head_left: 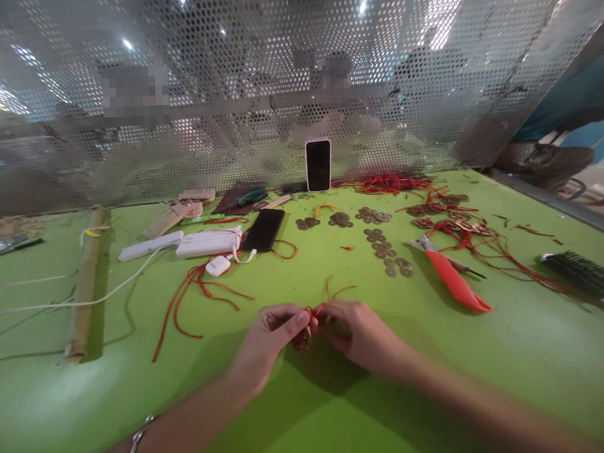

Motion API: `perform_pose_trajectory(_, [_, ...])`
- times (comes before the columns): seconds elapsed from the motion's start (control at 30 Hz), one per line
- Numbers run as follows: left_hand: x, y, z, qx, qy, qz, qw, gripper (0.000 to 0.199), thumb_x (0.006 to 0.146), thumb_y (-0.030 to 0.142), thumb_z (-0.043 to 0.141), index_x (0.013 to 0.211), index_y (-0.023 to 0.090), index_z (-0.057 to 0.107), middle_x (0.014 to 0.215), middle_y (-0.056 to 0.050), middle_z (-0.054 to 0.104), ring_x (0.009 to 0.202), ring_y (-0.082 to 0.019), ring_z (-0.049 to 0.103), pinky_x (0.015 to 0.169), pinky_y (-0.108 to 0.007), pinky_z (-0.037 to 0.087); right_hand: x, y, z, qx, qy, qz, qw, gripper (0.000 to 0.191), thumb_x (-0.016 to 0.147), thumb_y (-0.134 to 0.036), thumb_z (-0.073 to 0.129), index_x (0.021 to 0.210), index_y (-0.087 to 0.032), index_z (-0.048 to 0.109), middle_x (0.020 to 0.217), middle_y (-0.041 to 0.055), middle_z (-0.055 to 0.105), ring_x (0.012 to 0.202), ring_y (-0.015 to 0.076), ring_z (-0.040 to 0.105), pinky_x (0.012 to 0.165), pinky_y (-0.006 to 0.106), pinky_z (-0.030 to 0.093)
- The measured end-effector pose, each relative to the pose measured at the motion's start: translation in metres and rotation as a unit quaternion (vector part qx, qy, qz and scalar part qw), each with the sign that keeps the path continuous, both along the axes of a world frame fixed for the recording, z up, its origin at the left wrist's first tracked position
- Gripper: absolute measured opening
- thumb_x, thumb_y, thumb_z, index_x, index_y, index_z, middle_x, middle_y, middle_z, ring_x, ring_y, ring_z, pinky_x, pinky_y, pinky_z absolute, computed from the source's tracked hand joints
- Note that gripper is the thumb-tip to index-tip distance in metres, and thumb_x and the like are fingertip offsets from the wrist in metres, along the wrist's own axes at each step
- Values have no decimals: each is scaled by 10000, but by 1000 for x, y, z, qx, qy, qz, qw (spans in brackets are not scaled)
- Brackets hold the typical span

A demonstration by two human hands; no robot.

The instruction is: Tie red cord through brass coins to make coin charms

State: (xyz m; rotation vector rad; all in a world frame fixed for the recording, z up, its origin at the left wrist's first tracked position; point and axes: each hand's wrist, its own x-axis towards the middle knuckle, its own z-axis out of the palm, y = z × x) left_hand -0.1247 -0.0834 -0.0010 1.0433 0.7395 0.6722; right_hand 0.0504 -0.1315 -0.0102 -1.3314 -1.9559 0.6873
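My left hand (279, 331) pinches a red cord (329, 293) between thumb and fingers near the middle of the green table. Close beside it, my right hand (354, 328) is closed on the same cord. Two loose cord ends stick up beyond the fingertips. Below the left fingers hangs a small dark round piece, perhaps a coin (301, 340), partly hidden by the hand. Farther back lie small piles of coins with holes (374, 214) and a column of coins (381, 246). Red cords (199, 291) lie loose to the left of my hands.
Red-handled pliers (454, 280) and a black brush (584, 277) lie to the right. A phone (319, 165) leans on the perforated metal screen (258, 141). A dark phone (265, 229), white power bank (208, 242) and bamboo stick (87, 289) are left. Tangled cords (390, 182) lie at the back.
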Motion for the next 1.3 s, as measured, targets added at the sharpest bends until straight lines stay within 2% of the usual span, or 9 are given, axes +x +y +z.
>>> perform_pose_trajectory(0.17, [1,6,4,-14,-1,78,997,215,647,359,775,688,157,712,561,2,604,513,-66,489,490,-166,375,-1,-1,2,-2,-20,11,1000,160,858,-144,516,913,-189,659,833,40,675,732,153,621,676,259,494])
perform_pose_trajectory(0.3, [3,9,4,-21,2,129,991,239,612,366,789,680,151,709,523,18,567,487,-59,457,470,-163,363,-5,-4,2,36,-47,51,997,157,880,-191,504,888,-167,659,763,50,651,694,160,599,647,268,492])
perform_pose_trajectory(0.37, [4,11,3,12,19,126,992,238,643,375,766,674,149,700,514,24,556,483,-60,454,471,-166,366,-6,-8,5,69,-24,60,996,171,891,-211,493,871,-167,657,802,60,630,727,157,588,665,267,493])
perform_pose_trajectory(0.53, [2,18,-2,116,115,94,982,215,701,367,716,727,155,688,598,6,627,548,-101,541,552,-201,439,-5,-17,20,130,87,48,987,136,877,-178,518,893,-178,652,1117,103,548,1038,180,541,860,297,475])
perform_pose_trajectory(0.63, [3,20,-2,163,157,46,973,226,712,373,696,733,148,684,682,-23,670,634,-142,592,599,-220,460,-2,-16,27,134,147,70,978,151,882,-149,501,922,-181,643,1067,88,606,1048,181,549,907,333,468])
perform_pose_trajectory(0.77, [3,19,-1,205,204,33,957,250,734,388,665,753,140,685,717,-46,685,680,-173,610,622,-235,468,1,-15,31,146,219,67,963,173,860,-106,512,934,-178,651,963,67,650,953,172,599,875,338,494])
perform_pose_trajectory(0.93, [2,17,-2,204,219,18,954,283,760,408,631,771,130,683,712,-64,684,652,-170,602,592,-238,460,7,-20,35,162,283,24,945,206,840,-112,531,962,-211,664,931,52,650,897,186,612,801,354,517])
perform_pose_trajectory(1.17, [4,20,-7,174,223,26,959,268,730,401,665,707,135,682,660,-56,681,588,-149,597,567,-231,461,13,-21,35,167,303,-47,937,189,873,-189,520,984,-238,665,948,72,623,864,197,610,721,353,544])
perform_pose_trajectory(1.3, [3,21,-8,157,206,22,966,263,701,402,691,743,142,705,661,-50,684,582,-149,599,572,-238,472,10,-18,36,117,287,-46,950,183,880,-208,522,984,-223,673,905,71,630,803,174,609,675,316,538])
